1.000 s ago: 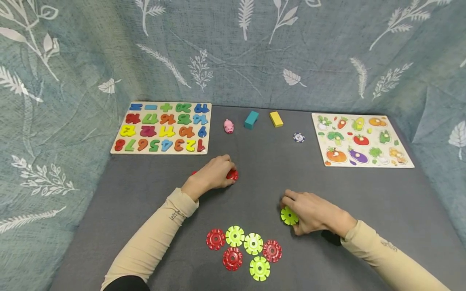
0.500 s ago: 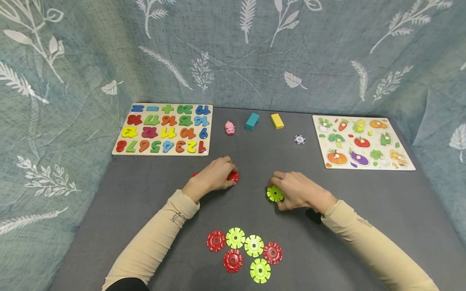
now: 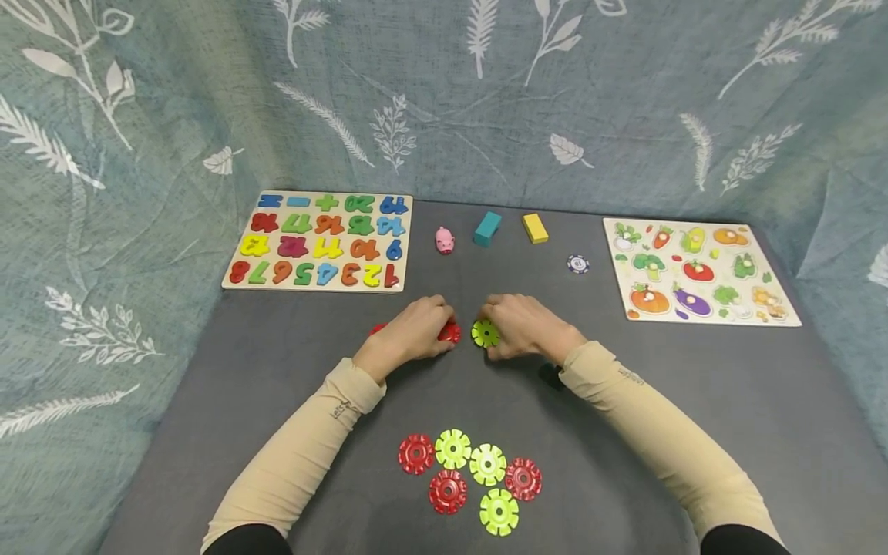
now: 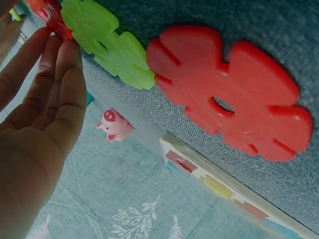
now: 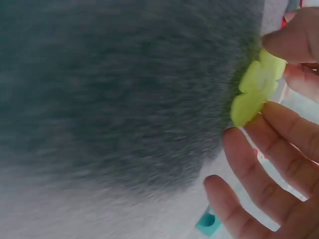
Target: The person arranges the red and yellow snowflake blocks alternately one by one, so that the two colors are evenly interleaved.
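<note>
On the grey table, my left hand [image 3: 415,327] grips a red notched disc [image 3: 451,333] at its right side. The left wrist view shows a light green disc [image 4: 127,59] and another red disc [image 4: 254,89] lined up edge to edge with that one; in the head view my hand mostly hides them. My right hand [image 3: 523,325] pinches a light green notched disc [image 3: 479,333] by its edge, a small gap to the right of the left hand's red disc. In the right wrist view the thumb and fingertips hold this green disc [image 5: 249,102].
Nearer me lie several loose discs, red [image 3: 447,505] and light green [image 3: 499,526]. Behind the hands are a number puzzle board [image 3: 315,271], pink toy pig [image 3: 444,240], teal block [image 3: 488,228], yellow block [image 3: 535,228], poker chip [image 3: 578,264] and vegetable puzzle board [image 3: 708,270].
My right hand has carried the green disc leftward and away from me, up beside the left hand. The left hand has stayed at the red disc.
</note>
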The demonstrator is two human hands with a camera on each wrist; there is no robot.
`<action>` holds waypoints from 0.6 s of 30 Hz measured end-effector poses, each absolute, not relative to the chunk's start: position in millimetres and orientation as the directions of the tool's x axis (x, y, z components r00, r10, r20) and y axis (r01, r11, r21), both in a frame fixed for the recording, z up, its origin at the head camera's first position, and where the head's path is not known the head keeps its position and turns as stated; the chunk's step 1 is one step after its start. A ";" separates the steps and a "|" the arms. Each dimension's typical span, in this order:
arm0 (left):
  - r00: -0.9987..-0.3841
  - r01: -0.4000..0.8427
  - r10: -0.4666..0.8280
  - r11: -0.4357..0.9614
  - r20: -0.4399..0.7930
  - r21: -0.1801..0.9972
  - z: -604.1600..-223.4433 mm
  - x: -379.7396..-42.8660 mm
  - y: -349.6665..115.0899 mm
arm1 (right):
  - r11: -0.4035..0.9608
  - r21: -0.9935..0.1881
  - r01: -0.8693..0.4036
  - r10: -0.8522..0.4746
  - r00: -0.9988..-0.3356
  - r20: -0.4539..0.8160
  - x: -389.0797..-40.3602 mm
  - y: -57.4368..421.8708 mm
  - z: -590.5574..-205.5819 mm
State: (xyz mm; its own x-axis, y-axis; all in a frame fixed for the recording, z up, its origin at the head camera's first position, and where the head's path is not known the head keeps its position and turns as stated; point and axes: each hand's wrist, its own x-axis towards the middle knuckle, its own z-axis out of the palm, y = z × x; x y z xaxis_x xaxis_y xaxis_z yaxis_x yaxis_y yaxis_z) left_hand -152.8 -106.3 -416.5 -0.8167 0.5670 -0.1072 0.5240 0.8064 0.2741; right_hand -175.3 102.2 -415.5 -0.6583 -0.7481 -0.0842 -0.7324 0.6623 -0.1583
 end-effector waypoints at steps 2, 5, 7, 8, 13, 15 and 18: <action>-0.817 0.522 0.567 0.806 -0.109 0.279 -416.2 -152.4 -105.3 | 0.671 -0.169 -0.722 -0.741 -0.661 -0.120 -178.2 98.0 -413.8; -0.817 0.518 0.565 0.807 -0.118 0.282 -415.7 -151.6 -104.7 | 0.686 -0.182 -0.704 -0.727 -0.665 -0.171 -181.1 93.3 -411.1; -0.816 0.518 0.565 0.809 -0.122 0.279 -415.9 -151.7 -104.7 | 0.692 -0.186 -0.698 -0.722 -0.664 -0.194 -182.4 90.8 -410.3; -0.815 0.520 0.566 0.808 -0.123 0.276 -416.1 -152.0 -104.8 | 0.693 -0.185 -0.697 -0.721 -0.664 -0.199 -182.9 89.9 -410.4; -0.813 0.524 0.569 0.807 -0.121 0.274 -416.8 -153.5 -105.9 | 0.688 -0.191 -0.700 -0.726 -0.660 -0.192 -184.7 87.4 -412.7; -0.814 0.522 0.568 0.807 -0.124 0.276 -416.6 -153.8 -106.1 | 0.687 -0.208 -0.696 -0.726 -0.659 -0.194 -185.3 86.8 -412.9; -0.813 0.521 0.569 0.807 -0.128 0.276 -416.4 -154.1 -106.3 | 0.682 -0.236 -0.692 -0.731 -0.653 -0.198 -185.9 86.0 -413.3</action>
State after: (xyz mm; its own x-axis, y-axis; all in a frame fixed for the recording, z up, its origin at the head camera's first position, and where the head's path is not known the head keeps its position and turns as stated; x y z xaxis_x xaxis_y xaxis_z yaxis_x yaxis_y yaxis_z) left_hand -154.1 -106.3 -416.4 -0.8126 0.5686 -0.1282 0.5214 0.8074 0.2761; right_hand -185.9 86.0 -413.3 -0.6532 -0.7309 -0.1979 -0.6918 0.6823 -0.2364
